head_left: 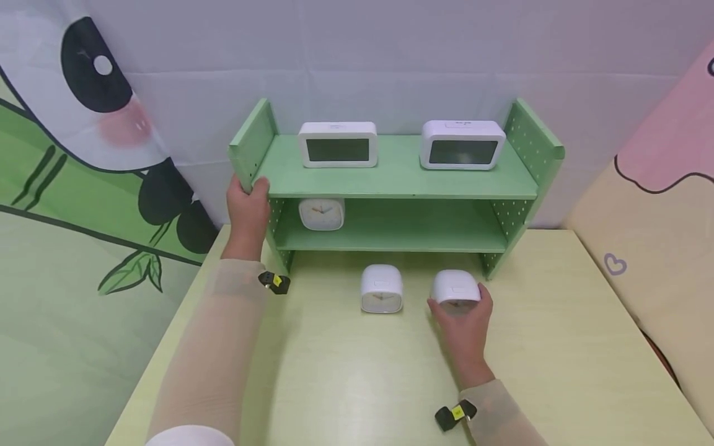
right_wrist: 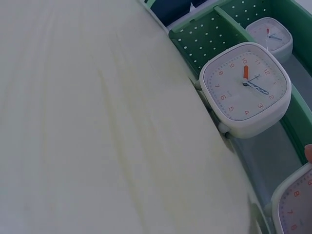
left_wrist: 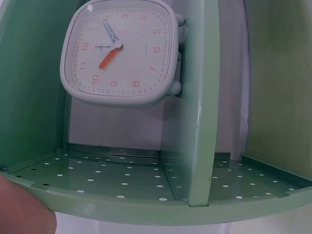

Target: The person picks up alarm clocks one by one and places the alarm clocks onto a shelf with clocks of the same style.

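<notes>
My left hand (head_left: 247, 210) grips the left side panel of the green two-tier shelf (head_left: 396, 181), thumb on the inner side and fingers behind the panel. In my right hand (head_left: 467, 337) is a white alarm clock (head_left: 456, 285), pinched at its sides between thumb and fingers, in front of the shelf's right end. To its left, a second white alarm clock (head_left: 382, 286) stands on the table. A third alarm clock (head_left: 321, 214) sits on the lower tier at the left; the left wrist view shows its dial (left_wrist: 131, 63) with orange and blue hands.
Two white digital clocks with dark screens, a left one (head_left: 338, 145) and a right one (head_left: 463, 146), stand on the upper tier. The shelf rests at the back of the pale wooden table (head_left: 346, 371). Behind it hangs a printed cloth backdrop (head_left: 390, 56).
</notes>
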`<state>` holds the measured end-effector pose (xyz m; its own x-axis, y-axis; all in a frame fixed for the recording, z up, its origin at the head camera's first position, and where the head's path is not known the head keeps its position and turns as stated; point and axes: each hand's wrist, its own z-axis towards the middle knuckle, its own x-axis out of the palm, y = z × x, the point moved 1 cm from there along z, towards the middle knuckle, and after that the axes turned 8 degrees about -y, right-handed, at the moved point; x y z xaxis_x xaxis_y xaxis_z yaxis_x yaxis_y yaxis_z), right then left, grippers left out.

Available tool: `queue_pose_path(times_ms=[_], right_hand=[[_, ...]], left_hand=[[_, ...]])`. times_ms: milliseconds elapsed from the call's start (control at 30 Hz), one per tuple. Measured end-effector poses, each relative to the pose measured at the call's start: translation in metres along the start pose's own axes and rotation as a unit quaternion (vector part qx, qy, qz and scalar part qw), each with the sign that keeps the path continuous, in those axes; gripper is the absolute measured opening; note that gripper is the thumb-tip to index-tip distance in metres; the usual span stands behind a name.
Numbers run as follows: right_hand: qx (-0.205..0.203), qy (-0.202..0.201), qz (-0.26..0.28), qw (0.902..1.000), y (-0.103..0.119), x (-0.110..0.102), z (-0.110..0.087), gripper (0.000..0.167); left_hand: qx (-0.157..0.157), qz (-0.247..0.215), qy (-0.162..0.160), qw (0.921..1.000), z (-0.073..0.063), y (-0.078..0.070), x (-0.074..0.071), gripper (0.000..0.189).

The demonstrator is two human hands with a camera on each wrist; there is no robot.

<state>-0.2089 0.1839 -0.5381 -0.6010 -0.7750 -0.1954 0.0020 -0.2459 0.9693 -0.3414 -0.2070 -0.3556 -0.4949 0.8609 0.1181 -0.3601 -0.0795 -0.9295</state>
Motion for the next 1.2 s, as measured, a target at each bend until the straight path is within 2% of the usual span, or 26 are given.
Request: queue_pose_path(times_ms=[167,633,867,1200], right_hand=[[0.002,0.001,0.011,0.9999,0.008,-0.004,-0.002,0.115],[-0.031,-0.004,0.024,0.9992,0.034,-0.015,0.002,0.111],[-0.057,-0.021,0.042,0.9973,0.055,-0.020,0.007,0.107],[-0.056,-0.032,0.065,0.9958,0.077,-0.024,0.025,0.108]], left_hand=[[-0.003,0.001,0.000,1.0000,-0.001,-0.001,0.000,0.047],[-0.012,0.022,0.022,0.9994,-0.004,-0.006,-0.004,0.051],[0.001,0.024,0.025,0.9994,-0.005,-0.006,-0.004,0.050],[0.013,0.033,0.029,0.9989,-0.002,0.000,-0.004,0.049]])
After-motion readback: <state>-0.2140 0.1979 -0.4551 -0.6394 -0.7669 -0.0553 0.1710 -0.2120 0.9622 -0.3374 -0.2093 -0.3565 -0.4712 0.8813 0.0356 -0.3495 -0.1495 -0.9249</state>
